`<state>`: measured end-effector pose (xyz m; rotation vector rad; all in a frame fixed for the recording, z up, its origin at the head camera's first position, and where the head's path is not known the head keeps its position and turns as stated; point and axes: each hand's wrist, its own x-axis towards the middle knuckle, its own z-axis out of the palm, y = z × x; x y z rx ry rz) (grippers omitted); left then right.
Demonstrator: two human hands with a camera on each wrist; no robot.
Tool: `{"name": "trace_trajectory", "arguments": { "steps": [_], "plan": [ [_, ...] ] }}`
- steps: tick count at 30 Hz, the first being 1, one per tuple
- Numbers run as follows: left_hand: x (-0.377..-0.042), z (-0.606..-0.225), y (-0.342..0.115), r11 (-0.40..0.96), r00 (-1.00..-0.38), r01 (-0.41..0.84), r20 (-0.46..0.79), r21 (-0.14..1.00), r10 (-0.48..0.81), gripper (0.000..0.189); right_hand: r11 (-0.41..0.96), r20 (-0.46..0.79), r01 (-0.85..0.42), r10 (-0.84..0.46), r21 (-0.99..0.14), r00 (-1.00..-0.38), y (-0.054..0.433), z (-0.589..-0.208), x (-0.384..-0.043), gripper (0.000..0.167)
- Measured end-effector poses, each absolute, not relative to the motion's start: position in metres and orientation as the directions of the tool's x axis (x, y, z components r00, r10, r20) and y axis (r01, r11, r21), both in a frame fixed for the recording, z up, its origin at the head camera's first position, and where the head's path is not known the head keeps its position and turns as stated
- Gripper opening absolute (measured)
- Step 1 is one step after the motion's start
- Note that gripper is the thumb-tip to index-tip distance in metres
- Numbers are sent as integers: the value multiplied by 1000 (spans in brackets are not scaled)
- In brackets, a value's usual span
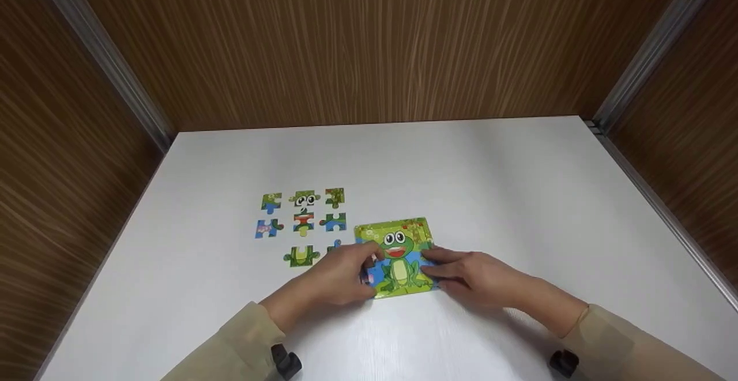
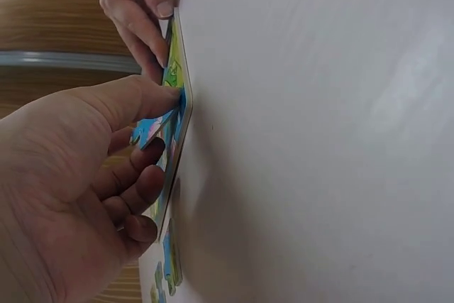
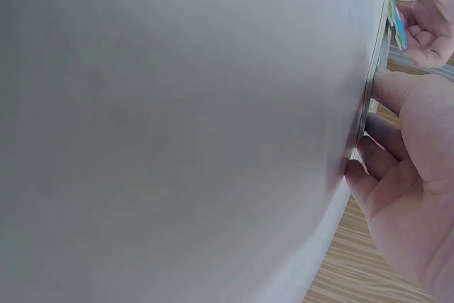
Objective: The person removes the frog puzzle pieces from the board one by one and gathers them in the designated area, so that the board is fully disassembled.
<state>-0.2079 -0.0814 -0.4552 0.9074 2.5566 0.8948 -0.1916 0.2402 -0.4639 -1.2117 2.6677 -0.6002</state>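
Observation:
A square frog puzzle (image 1: 399,274) lies on the white table between both hands. My left hand (image 1: 341,274) is at its left edge and pinches a puzzle piece (image 2: 160,130) between thumb and fingers. That piece is tilted up from the board in the left wrist view; in the right wrist view the piece (image 3: 399,28) shows edge-on. My right hand (image 1: 475,274) rests its extended fingers on the right side of the puzzle, with the thumb at the lower right edge. The left hand hides part of the board's left side.
Left of the puzzle lie several loose pieces in rough rows, among them an eyes piece (image 1: 305,199), a mouth piece (image 1: 304,220) and a belly piece (image 1: 301,256). Another loose piece (image 1: 333,246) is partly covered by the left hand. Wood-grain panels (image 1: 369,46) enclose the table.

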Motion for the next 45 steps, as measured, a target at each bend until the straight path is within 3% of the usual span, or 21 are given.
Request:
{"name": "trace_trajectory", "arguments": {
  "steps": [9, 16, 25, 30, 45],
  "plan": [
    [-208, -457, -81, 619, -771, 453, -67, 641, 634, 50, 603, 11, -678, -743, -421, -669, 238, -463, -193, 43],
    [-207, -453, -94, 610, -776, 501, 6, 614, 631, 54, 605, 9, -676, -742, -421, -670, 238, -465, -192, 42],
    [-214, -434, -160, 655, -888, 372, 46, 658, 458, 57, 600, 20, -677, -742, -426, -670, 237, -467, -191, 43],
    [-217, -433, -200, 684, -921, 313, 33, 659, 389, 61, 606, 16, -674, -738, -422, -674, 237, -467, -191, 42],
    [-214, -450, -249, 802, -958, 164, -102, 574, 269, 59, 619, -6, -666, -735, -417, -679, 240, -466, -194, 43]
  ]
}}
